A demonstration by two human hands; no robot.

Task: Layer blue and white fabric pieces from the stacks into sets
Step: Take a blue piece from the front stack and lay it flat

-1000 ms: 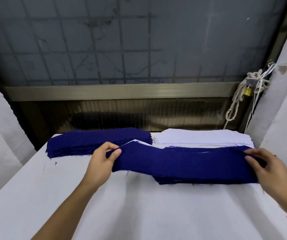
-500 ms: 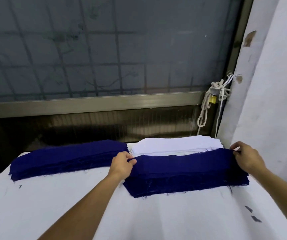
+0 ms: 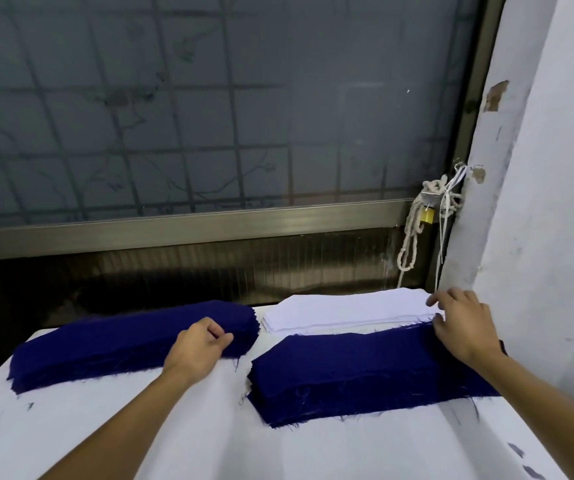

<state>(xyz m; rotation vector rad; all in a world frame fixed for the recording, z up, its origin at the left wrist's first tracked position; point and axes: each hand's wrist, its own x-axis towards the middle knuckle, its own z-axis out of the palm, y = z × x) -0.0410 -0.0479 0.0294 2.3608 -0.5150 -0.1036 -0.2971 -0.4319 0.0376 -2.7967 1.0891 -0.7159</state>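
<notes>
Left hand: fingers curled, thumb tip closed against fingertips at the right end of the blue stack; cannot tell whether cloth is caught between them. The rest of that stack runs off to the left of this grip. Right hand: fingers loosely spread, tips resting on the right end of the white stack, thumb at its near edge, nothing visibly pinched. The white stack stretches leftward from those fingertips. Layered pile, blue piece on top, lies just nearer than the right hand's fingertips and beneath its wrist, well right of the left hand. All three lie on the white table. Rope and padlock hang above and beyond the right hand.
</notes>
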